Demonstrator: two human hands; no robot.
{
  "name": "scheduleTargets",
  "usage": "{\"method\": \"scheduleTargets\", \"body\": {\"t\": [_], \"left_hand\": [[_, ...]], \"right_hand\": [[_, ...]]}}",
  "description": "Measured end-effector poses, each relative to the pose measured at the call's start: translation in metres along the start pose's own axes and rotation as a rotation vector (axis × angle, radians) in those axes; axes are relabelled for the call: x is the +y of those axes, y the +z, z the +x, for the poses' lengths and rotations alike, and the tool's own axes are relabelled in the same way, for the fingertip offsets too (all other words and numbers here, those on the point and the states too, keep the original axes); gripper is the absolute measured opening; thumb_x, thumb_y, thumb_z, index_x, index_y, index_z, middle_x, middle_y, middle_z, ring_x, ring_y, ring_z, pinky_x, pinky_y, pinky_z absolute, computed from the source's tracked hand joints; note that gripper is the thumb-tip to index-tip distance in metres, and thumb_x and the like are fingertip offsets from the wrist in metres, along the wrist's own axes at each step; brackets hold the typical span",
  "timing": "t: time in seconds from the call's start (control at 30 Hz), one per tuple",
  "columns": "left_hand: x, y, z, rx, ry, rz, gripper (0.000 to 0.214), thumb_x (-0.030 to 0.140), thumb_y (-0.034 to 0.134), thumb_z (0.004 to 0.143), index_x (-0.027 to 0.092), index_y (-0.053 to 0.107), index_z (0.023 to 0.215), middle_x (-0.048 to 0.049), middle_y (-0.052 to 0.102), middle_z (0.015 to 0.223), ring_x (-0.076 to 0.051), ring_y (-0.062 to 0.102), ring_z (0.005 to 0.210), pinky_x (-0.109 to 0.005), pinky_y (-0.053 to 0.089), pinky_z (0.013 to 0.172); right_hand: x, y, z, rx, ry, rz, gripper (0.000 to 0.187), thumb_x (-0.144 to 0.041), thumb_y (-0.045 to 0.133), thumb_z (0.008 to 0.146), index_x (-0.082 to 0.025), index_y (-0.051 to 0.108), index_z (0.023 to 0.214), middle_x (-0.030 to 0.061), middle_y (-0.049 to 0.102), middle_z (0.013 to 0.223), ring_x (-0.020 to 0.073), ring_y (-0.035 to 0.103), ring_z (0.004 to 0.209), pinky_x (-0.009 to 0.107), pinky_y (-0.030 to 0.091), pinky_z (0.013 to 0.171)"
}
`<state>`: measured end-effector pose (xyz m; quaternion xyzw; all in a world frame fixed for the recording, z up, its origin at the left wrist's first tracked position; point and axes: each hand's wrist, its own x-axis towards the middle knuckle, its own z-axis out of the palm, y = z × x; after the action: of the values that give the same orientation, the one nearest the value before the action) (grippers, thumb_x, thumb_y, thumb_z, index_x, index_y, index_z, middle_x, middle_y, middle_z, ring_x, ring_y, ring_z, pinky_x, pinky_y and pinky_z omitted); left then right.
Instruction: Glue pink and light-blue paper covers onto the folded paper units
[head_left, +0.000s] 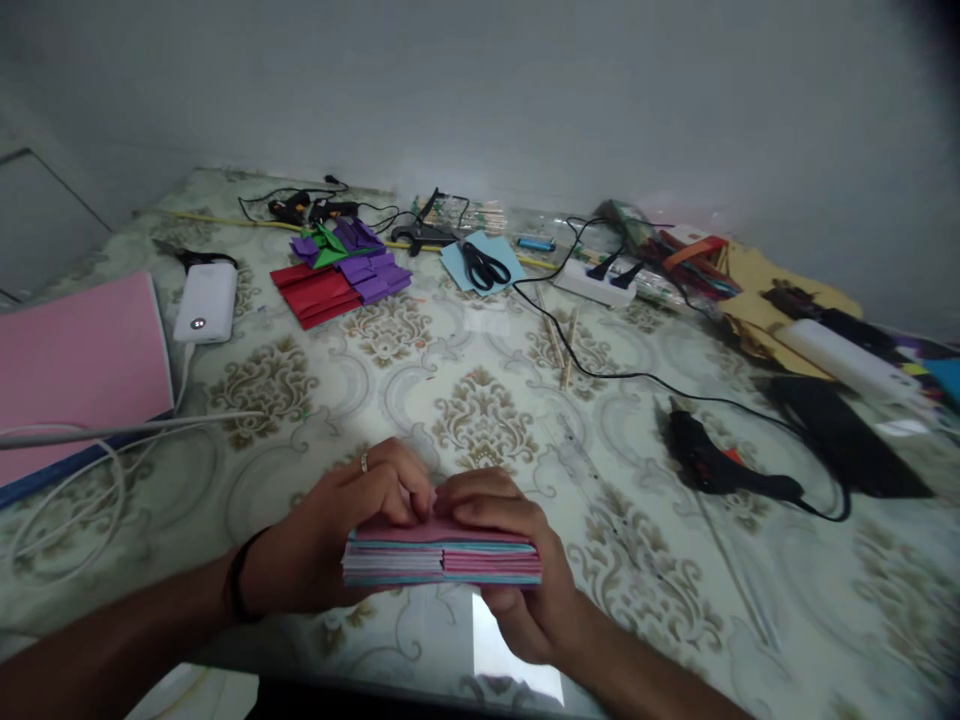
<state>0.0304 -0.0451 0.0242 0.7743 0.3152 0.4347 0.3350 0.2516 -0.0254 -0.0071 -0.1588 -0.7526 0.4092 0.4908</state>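
Note:
Just above the near part of the table, both hands hold a thick stack of folded paper [442, 565] with pink, pale and light-blue layers showing at its edge. My left hand [367, 510], with a ring and a dark wristband, wraps around the left end, its fingers curled on the pink top. Around the right end my right hand [517, 550] is closed, fingers across the top and thumb underneath. The fingertips of both hands meet near the middle of the far edge. The underside of the stack is hidden.
A black glue gun [727, 465] lies at right, its cord crossing the table. Black scissors [484, 268] rest on light-blue paper. Red folded paper [315, 295] and purple pieces lie farther back. At left are a white power bank [206, 303] and pink sheets [82, 370].

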Motion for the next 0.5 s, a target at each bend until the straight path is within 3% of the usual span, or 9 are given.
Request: {"method": "scheduleTargets", "body": {"t": [0.1, 0.27, 0.5], "left_hand": [[0.0017, 0.0003, 0.0016, -0.009, 0.035, -0.009, 0.019, 0.025, 0.064, 0.101, 0.024, 0.047, 0.093, -0.0013, 0.063, 0.095, -0.016, 0.065, 0.090, -0.029, 0.058, 0.080], [0.0037, 0.0017, 0.0024, -0.031, -0.009, -0.069, 0.026, 0.042, 0.063, 0.103, 0.025, 0.047, 0.094, -0.0025, 0.064, 0.098, -0.018, 0.066, 0.093, -0.031, 0.058, 0.081], [-0.0033, 0.0021, -0.0016, -0.026, 0.001, -0.066, 0.024, 0.040, 0.069, 0.100, 0.025, 0.050, 0.099, -0.0023, 0.066, 0.102, -0.018, 0.068, 0.093, -0.032, 0.058, 0.082]], "right_hand": [[-0.0025, 0.0044, -0.0026, 0.051, -0.010, 0.009, 0.038, -0.052, 0.058, 0.106, -0.028, 0.057, 0.136, 0.0093, 0.068, 0.111, 0.0276, 0.067, 0.102, 0.048, 0.057, 0.091], [-0.0029, 0.0091, -0.0050, 0.072, -0.032, 0.013, 0.034, -0.049, 0.057, 0.107, -0.028, 0.056, 0.134, 0.0090, 0.066, 0.109, 0.0269, 0.067, 0.100, 0.049, 0.057, 0.089], [-0.0006, 0.0074, -0.0051, 0.066, -0.019, -0.012, 0.033, -0.046, 0.061, 0.106, -0.028, 0.055, 0.134, 0.0088, 0.067, 0.111, 0.0265, 0.066, 0.101, 0.047, 0.056, 0.090]]}}
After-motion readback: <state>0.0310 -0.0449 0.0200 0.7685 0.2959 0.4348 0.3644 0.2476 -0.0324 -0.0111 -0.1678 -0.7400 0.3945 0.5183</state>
